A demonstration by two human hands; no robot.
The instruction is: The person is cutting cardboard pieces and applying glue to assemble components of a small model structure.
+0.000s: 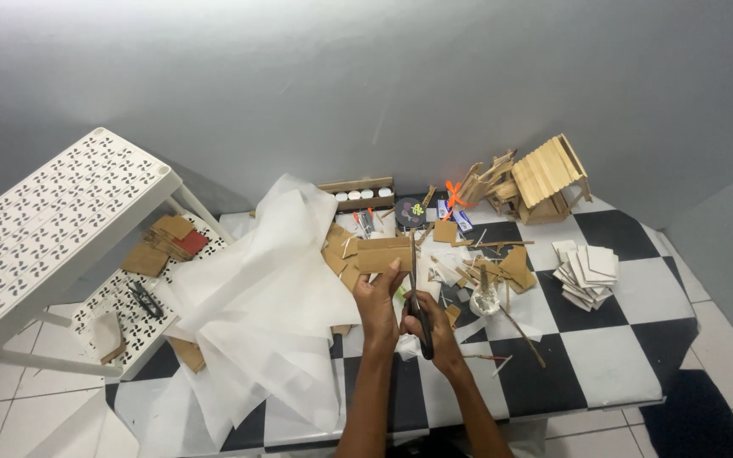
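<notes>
The left hand (377, 298) pinched a flat brown cardboard piece (383, 254) between its fingers, steadying it above the black-and-white chequered desk (612, 356), while the right hand (434, 331), fingers closed around dark-handled scissors (417, 297), cut into its edge.

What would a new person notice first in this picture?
At the middle, the left hand holds a cardboard piece while the right hand grips scissors on the checkered table. A big white paper sheet lies to the left, and a small stick house stands at the back right.
</notes>
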